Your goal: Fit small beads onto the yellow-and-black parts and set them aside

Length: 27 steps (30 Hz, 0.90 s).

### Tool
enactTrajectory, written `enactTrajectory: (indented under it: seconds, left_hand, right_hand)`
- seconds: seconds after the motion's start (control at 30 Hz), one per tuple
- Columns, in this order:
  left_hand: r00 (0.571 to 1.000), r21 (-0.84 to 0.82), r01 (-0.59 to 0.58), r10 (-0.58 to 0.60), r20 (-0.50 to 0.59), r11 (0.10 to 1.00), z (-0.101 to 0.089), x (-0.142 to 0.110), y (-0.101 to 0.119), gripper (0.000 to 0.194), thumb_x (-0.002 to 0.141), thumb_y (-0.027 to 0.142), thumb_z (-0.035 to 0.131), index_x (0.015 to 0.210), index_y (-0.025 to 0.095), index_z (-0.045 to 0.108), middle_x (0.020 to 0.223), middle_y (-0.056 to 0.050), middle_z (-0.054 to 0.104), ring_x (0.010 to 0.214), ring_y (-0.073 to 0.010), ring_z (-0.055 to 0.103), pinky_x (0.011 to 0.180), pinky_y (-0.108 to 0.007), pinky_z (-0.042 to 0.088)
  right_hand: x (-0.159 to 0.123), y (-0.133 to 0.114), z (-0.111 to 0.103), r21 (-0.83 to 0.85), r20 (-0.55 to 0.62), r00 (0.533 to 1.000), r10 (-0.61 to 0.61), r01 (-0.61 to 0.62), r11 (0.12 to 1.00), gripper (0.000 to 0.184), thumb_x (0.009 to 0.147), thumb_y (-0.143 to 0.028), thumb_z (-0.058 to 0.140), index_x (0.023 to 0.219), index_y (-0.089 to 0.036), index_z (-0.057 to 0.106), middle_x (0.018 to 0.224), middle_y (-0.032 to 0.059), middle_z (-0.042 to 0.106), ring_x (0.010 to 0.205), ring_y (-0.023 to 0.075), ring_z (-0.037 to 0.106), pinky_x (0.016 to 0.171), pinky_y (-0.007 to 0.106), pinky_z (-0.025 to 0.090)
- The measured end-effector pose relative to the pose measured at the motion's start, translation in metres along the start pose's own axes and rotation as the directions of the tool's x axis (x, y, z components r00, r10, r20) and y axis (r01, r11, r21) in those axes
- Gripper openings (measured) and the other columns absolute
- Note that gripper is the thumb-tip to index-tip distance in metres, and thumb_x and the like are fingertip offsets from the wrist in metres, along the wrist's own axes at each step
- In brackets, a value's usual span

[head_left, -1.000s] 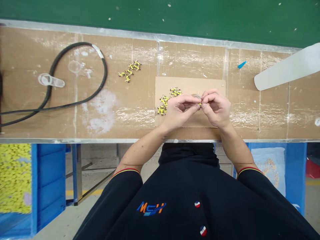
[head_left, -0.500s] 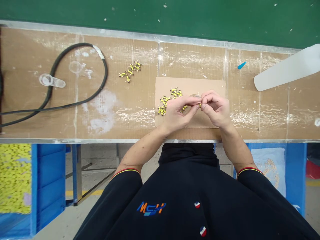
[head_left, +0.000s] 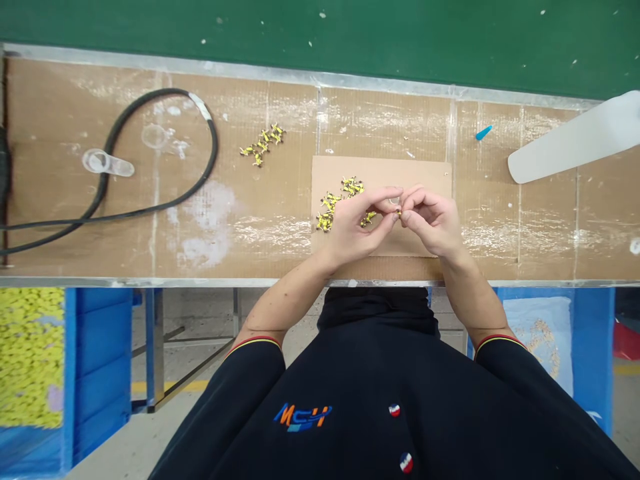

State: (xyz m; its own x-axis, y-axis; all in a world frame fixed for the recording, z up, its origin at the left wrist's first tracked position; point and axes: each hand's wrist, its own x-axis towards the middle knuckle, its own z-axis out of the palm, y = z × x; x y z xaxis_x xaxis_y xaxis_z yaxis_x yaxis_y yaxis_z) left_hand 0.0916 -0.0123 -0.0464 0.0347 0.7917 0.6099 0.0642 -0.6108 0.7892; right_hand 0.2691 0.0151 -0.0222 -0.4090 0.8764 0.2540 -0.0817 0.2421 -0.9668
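My left hand (head_left: 357, 223) and my right hand (head_left: 434, 219) meet fingertip to fingertip above a loose cardboard sheet (head_left: 425, 175). Between them they pinch a small yellow and black figure (head_left: 399, 213), mostly hidden by the fingers. A thin pale loop shows just above it, near my left index finger. Several like yellow and black figures (head_left: 330, 201) lie in a cluster on the sheet, left of my left hand and partly behind it. One more figure (head_left: 369, 219) shows in the gap between my left thumb and fingers.
Further left lies a second group of figures (head_left: 263, 143). A black cable (head_left: 213, 150) loops across the cardboard-covered table, with a clear plastic piece (head_left: 107, 163) on it. To the right are a blue tapered piece (head_left: 483, 133) and a large white object (head_left: 575, 139). Blue bins (head_left: 97, 373) stand below.
My fingers have shifted slightly around the held figure, and my right index finger has drawn back a little. The pale loop shows more clearly now. The view has moved slightly.
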Motion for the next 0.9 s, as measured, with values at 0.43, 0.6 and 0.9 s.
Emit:
enactTrajectory:
  seconds: [0.43, 0.6, 0.9]
  left_hand:
    - [0.997, -0.076, -0.075, 0.073, -0.021, 0.994, -0.006, 0.009, -0.002, 0.01, 0.094, 0.024, 0.075, 0.102, 0.031, 0.073, 0.089, 0.001, 0.079, 0.091, -0.0154, 0.075, 0.085, -0.036, 0.061]
    - [0.997, -0.022, -0.081, 0.08, -0.008, 0.997, -0.006, 0.009, -0.001, 0.014, 0.094, 0.03, 0.076, 0.107, 0.032, 0.072, 0.097, 0.0, 0.081, 0.096, -0.0177, 0.075, 0.09, -0.042, 0.061]
    - [0.991, 0.088, -0.126, 0.129, -0.023, 0.988, -0.009, 0.01, -0.005, 0.013, 0.094, 0.03, 0.075, 0.107, 0.03, 0.074, 0.099, -0.002, 0.079, 0.095, -0.0171, 0.075, 0.088, -0.038, 0.06]
  right_hand:
    - [-0.004, 0.0, 0.001, 0.185, 0.052, 0.999, 0.008, -0.017, 0.983, 0.023, 0.091, -0.037, 0.081, 0.092, -0.021, 0.065, 0.086, 0.0009, 0.073, 0.068, 0.0099, 0.07, 0.055, 0.02, 0.057]
    - [-0.003, -0.004, 0.001, 0.123, 0.003, 1.0, -0.025, 0.024, 0.992, 0.029, 0.086, -0.04, 0.085, 0.079, -0.02, 0.065, 0.083, 0.0018, 0.072, 0.067, 0.0105, 0.068, 0.065, 0.027, 0.064]
    - [-0.005, 0.001, -0.001, 0.035, -0.046, 0.992, -0.117, 0.118, 0.992, 0.018, 0.085, -0.03, 0.085, 0.08, -0.022, 0.07, 0.087, 0.0021, 0.075, 0.079, 0.0134, 0.073, 0.072, 0.029, 0.065]
